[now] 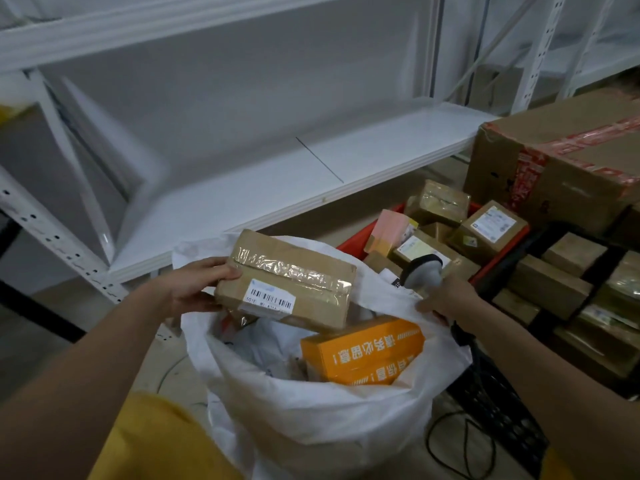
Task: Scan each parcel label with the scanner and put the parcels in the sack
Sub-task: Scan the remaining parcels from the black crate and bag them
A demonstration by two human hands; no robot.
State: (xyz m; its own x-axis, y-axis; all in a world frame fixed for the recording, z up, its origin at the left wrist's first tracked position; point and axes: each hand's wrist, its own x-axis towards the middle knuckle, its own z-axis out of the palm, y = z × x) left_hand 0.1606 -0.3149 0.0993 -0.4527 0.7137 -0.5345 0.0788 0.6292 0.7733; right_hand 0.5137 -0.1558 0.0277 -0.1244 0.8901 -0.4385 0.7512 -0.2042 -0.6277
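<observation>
Parcels are the whole business here, and one of them, a taped brown cardboard box (pixel 287 289) with a barcode label (pixel 270 298) on its near face, is held tilted over the open mouth of the white sack (pixel 311 410), not yet let go. The left hand (pixel 197 285) grips it at its left end, thumb on top and fingers curled underneath. The right hand (pixel 446 299) is at the sack's right rim and seems to be pinching the fabric to hold the mouth open while also keeping hold of the scanner (pixel 424 271), whose grey head sticks up just above the knuckles; how the fingers lie round the handle I cannot tell, since the sack cloth covers them. Down inside the sack lies an orange box (pixel 363 351) with white print, along with some pale wrapped items that are too crumpled to name, so I judge several parcels have already gone in. Plenty remains: a red crate (pixel 353 239) just beyond the sack's right side is heaped with small brown boxes, more boxes sit in dark crates further right, and a large carton (pixel 554 161) with red tape stands behind them. By my reckoning the job is somewhere in the middle, with this box about to drop and a good pile still waiting for scanning.
</observation>
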